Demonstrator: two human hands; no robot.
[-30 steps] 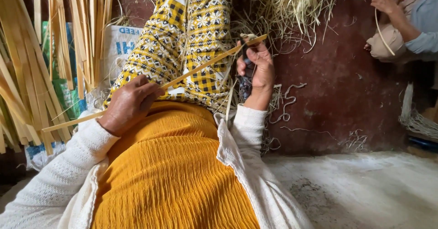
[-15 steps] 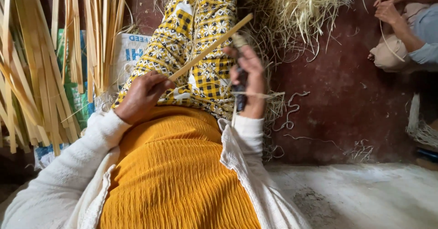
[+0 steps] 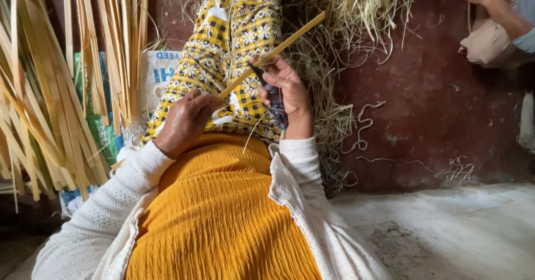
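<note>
Bamboo strip (image 3: 278, 48) between both hands, knife (image 3: 273, 99) alongside.

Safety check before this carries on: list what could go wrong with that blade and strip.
1. The right hand holds a dark knife against the bamboo strip over the patterned lap; a slip could cut the leg.
2. The left hand grips the strip close to the blade, so its fingers may be nicked.

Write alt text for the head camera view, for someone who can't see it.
Seen from above, a person's left hand grips a bamboo strip over their lap while the right hand holds a dark knife against it. More strips lean at left; shavings litter the floor.
</note>
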